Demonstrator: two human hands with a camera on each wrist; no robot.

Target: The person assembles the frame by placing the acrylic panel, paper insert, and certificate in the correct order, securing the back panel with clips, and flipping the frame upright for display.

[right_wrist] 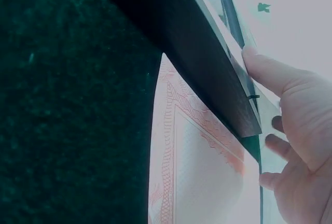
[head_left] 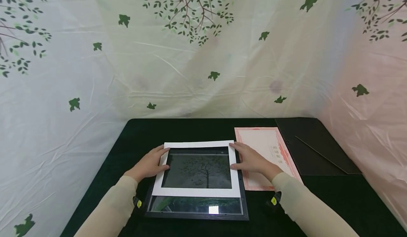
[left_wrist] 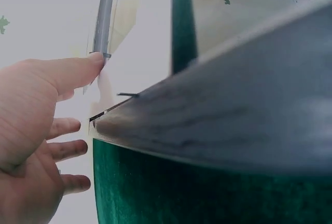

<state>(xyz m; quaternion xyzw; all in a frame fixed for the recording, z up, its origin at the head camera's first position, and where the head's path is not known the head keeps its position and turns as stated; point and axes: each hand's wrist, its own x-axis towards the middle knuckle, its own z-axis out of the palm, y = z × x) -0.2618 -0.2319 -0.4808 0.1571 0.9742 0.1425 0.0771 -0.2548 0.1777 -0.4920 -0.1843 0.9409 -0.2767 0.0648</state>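
A white mat board (head_left: 195,192) with a rectangular opening lies over a dark picture frame (head_left: 197,215), set toward its far side. Below the mat shows a strip of the frame's glass (head_left: 184,205), with a bright reflection; a tree pattern is mirrored within the opening. My left hand (head_left: 147,164) pinches the mat's left border, its thumb on top at the inner edge. On the opposite border, my right hand (head_left: 251,159) pinches the mat likewise. In the right wrist view the right thumb (right_wrist: 264,68) presses close by the frame's edge, where small metal tabs stick up.
A certificate (head_left: 259,138) with a pink patterned border lies right of the frame, partly under my right forearm. Beyond it is a black board (head_left: 308,134) crossed by a thin slanting line. A dark green cloth (head_left: 190,131) covers the table; leaf-printed curtains (head_left: 190,88) hang around it.
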